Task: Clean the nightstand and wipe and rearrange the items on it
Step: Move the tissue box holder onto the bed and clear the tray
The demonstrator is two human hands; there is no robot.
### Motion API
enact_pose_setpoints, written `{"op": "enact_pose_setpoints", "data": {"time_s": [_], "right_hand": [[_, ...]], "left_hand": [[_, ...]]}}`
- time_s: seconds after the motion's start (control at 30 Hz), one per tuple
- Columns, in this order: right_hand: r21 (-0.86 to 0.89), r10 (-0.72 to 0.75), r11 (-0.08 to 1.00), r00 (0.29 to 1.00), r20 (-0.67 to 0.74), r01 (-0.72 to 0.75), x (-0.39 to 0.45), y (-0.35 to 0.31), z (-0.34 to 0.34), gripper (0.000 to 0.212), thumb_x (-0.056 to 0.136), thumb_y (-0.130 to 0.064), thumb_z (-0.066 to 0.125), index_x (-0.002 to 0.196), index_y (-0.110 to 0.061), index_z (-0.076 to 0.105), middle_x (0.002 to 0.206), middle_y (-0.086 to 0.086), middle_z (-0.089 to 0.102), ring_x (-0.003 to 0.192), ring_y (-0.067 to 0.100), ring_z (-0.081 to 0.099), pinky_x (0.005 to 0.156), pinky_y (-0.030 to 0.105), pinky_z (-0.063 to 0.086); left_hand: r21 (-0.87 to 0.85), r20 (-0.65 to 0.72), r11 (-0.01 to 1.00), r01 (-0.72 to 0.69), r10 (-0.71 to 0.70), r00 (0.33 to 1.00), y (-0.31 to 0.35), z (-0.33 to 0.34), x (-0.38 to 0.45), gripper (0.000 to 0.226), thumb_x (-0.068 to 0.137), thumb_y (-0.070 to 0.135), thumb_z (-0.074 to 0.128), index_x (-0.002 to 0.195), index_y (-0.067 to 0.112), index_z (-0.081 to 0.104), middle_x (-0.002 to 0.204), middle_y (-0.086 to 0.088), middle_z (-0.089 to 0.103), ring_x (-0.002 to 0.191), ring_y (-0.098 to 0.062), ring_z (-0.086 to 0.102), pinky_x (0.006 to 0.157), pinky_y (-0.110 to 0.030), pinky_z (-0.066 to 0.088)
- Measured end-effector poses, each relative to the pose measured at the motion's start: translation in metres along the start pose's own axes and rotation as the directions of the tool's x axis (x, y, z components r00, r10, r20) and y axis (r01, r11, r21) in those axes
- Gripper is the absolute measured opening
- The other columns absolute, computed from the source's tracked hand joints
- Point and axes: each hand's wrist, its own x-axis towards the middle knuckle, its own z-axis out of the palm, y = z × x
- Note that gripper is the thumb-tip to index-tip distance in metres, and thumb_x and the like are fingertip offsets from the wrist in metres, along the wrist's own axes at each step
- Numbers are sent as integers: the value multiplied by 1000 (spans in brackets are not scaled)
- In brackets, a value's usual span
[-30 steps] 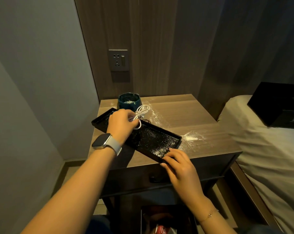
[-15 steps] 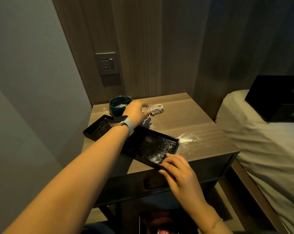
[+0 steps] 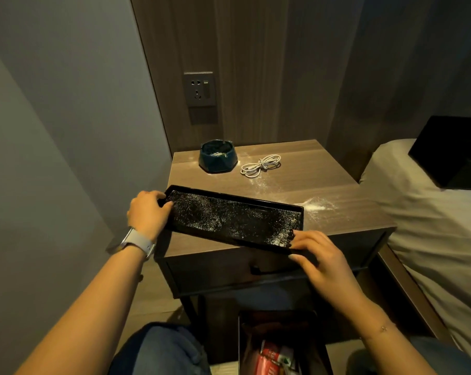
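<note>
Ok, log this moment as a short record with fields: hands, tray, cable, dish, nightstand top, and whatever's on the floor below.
left hand: grips the tray's left end
right hand: grips the tray's front right corner
tray: black, oblong, dusted with white powder, at the nightstand's front edge
cable: white, coiled, lying on the top right of the dish
dish: dark teal, back left, powder inside
nightstand: wood top, white powder spilled right of the tray
bin: on the floor below, holds red packaging

1 tray (image 3: 229, 220), 1 ashtray (image 3: 217, 157), 1 cable (image 3: 260, 164), 2 hands.
</note>
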Motion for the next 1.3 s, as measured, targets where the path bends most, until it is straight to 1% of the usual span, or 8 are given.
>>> {"op": "enact_pose_setpoints", "data": {"time_s": [0.1, 0.2, 0.27, 0.37, 0.6, 0.9, 1.1, 1.3], "right_hand": [[82, 88, 994, 986, -141, -77, -3, -12, 2, 16, 82, -8, 71, 95, -16, 66, 106, -6, 62, 111, 0, 54, 96, 14, 40], [316, 466, 873, 826, -316, -371, -4, -20, 3, 9, 85, -18, 68, 85, -13, 60, 84, 6, 63, 81, 14, 62, 73, 16, 48], [523, 741, 598, 668, -71, -607, 3, -16, 7, 19, 89, -27, 63, 85, -9, 61, 82, 16, 64, 73, 25, 66, 61, 30, 55], [680, 806, 348, 576, 135, -646, 14, -15, 16, 19, 92, -20, 61, 83, -4, 63, 85, 19, 62, 64, 26, 70, 50, 27, 56], [819, 808, 380, 585, -68, -430, 7, -25, -24, 13, 93, -10, 57, 82, -7, 65, 91, 11, 62, 66, 10, 67, 55, 19, 56], [817, 872, 402, 445, -204, -413, -34, 24, -169, 15, 95, -15, 54, 95, -3, 63, 88, 13, 67, 65, 14, 70, 53, 19, 57], [787, 882, 441, 369, -292, -432, -58, 98, -269, 19, 94, -12, 56, 103, 5, 59, 89, 16, 64, 75, 22, 65, 56, 19, 57], [735, 897, 441, 239, -371, -515, -75, 196, -349, 20, 93, -11, 58, 100, 8, 57, 81, 18, 56, 48, 17, 59, 41, 18, 50]], "left_hand": [[-83, -14, 996, 43, -44, 999, -5, 3, -4, 34, 88, 20, 63, 119, 7, 59, 115, -16, 64, 108, -35, 58, 92, -44, 48], [-116, -7, 987, 110, -112, 994, -10, 5, -4, 38, 93, 18, 56, 127, 3, 52, 114, -19, 63, 108, -38, 57, 89, -43, 47], [-110, -1, 990, 84, -85, 996, -14, 5, -4, 29, 96, 16, 50, 116, 2, 64, 109, -20, 67, 105, -39, 58, 87, -41, 45], [-194, -52, 980, 48, -59, 997, -10, 1, -12, 28, 98, 13, 47, 106, 2, 71, 99, -19, 70, 97, -37, 60, 82, -39, 46], [-406, -151, 913, -35, -29, 988, 31, -35, -50, 28, 97, 17, 50, 115, 6, 68, 104, -5, 69, 103, -23, 61, 87, -30, 45], [-881, 310, 396, 260, 68, 948, 167, -15, -133, 24, 97, 8, 49, 116, 15, 63, 96, 3, 70, 78, -1, 69, 66, -16, 56], [-863, 466, 311, 398, 184, 866, 267, 45, -166, 24, 95, 3, 50, 114, 8, 64, 105, -6, 72, 96, -15, 68, 72, -20, 58], [-833, 532, 360, 421, 308, 789, 365, 112, -180, 19, 92, 5, 56, 108, 10, 67, 95, -2, 74, 86, -11, 70, 69, -23, 59]]}}
